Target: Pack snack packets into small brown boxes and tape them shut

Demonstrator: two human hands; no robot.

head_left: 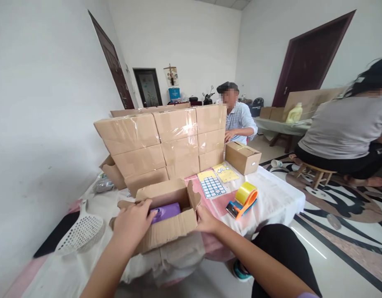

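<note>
The left hand (131, 225) lies flat on the open box's (166, 215) near flap, fingers reaching in to touch the purple item (166, 212) inside, gripping nothing. The right hand (206, 220) presses the box's right corner, probably steadying it; the tape dispenser (244, 199) waits nearby.

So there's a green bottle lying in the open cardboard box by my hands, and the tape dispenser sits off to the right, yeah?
Not quite: the head view shows a purple bottle, not green, lying in the open cardboard box. The tape dispenser does sit off to the right.
</note>
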